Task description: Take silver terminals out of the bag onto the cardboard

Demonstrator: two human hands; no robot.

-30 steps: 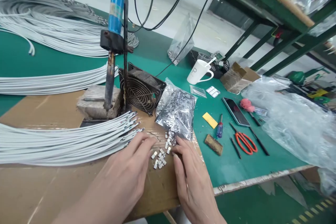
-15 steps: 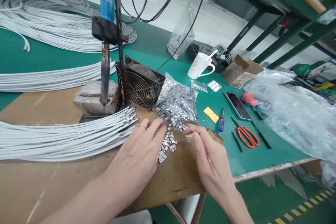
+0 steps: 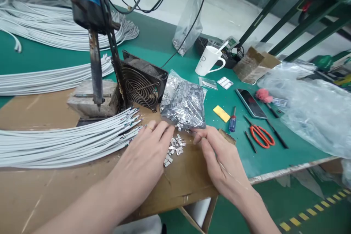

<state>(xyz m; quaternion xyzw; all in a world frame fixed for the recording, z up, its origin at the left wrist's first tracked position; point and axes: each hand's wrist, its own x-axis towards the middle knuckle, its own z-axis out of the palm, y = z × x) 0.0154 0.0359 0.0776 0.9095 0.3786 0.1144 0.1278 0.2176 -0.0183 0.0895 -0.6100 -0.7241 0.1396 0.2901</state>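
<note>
A clear plastic bag [image 3: 189, 100] full of small metal connector shells lies on the bench in front of both hands. My left hand [image 3: 152, 146] is at the bag's near left corner, its fingers curled together at the edge; the fingertips are partly hidden. At the near right corner, my right hand [image 3: 219, 155] pinches the bag's lip between thumb and fingers. Loose metal connector shells [image 3: 175, 146] are scattered on the brown board between the hands. White cables [image 3: 90, 144] with stripped ends lie close beside my left hand.
A soldering iron on a stand [image 3: 95, 65] and a black fan [image 3: 142, 84] stand at left. On the right are a screwdriver [image 3: 232, 121], orange-handled scissors [image 3: 261, 137], a phone [image 3: 251, 103] and plastic sheeting [image 3: 318, 113]. A white mug [image 3: 208, 61] stands behind.
The view has shifted slightly. The bag's near edge has drawn back up, and fewer shells show at its mouth. Both hands stay at the bag's near edge.
</note>
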